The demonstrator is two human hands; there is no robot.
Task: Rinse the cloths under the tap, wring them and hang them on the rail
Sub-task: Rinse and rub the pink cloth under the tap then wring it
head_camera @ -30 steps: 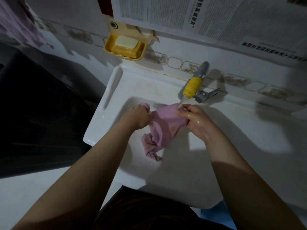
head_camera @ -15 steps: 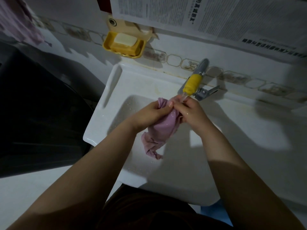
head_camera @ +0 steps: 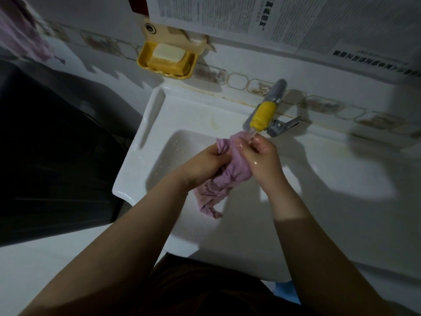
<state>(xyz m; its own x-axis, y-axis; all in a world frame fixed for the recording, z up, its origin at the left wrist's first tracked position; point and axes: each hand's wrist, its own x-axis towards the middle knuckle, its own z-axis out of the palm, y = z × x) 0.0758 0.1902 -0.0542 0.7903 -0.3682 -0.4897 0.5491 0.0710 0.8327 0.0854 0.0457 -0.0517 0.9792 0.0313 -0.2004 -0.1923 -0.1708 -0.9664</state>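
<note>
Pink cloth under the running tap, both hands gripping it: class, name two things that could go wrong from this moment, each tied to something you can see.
1. The pink cloth is bunched between the left hand and right hand, so the tap stream likely misses its inner folds.
2. Its loose tail hangs unheld over the sink; wringing now may leave that end soaked, or flick water past the rim.

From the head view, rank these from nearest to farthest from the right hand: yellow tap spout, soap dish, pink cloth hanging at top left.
From the right hand:
1. Yellow tap spout, just above it.
2. Soap dish, on the wall, upper left.
3. Hanging pink cloth, far top-left corner.
</note>
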